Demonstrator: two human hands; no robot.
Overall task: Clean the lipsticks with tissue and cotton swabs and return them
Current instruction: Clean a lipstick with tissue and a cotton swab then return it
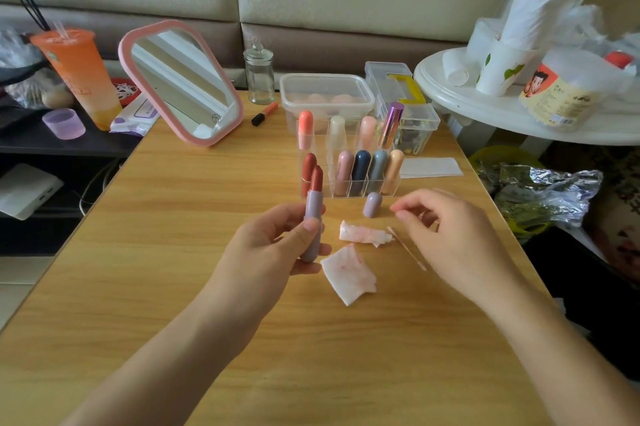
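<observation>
So here's where we're at. Our left hand point(273, 245) is holding the lavender lipstick point(313, 217) upright just in front of the clear organizer point(323, 183). The thumb is pressed on the tube and the fingers are wrapped round the back. It's uncapped, with the brick-red bullet showing.

Its lavender cap point(372, 204) stands on end on the table point(207, 217), right in front of the organizer. Our right hand point(446, 235) hovers in front of the organizer's right end, fingers loosely curled. We think it's empty, but the fingertips are blurry, so don't quote us.

Just under it a cotton swab point(407, 247) lies flat on the table. Two torn, pink-smeared bits of tissue sit in front of the organizer too. The smaller tissue piece point(363, 235) is by the swab's tip, and the larger tissue piece point(349, 275) is nearer to us.

Inside the organizer, the front row of lipsticks point(360, 169) runs red, pink, navy, grey and peach. The back row of lipsticks point(336, 131) is coral, cream, pale pink and shiny purple. A folded tissue point(431, 167) lies just right of the organizer, and a pink-framed mirror point(183, 82) stands off to its left.
</observation>
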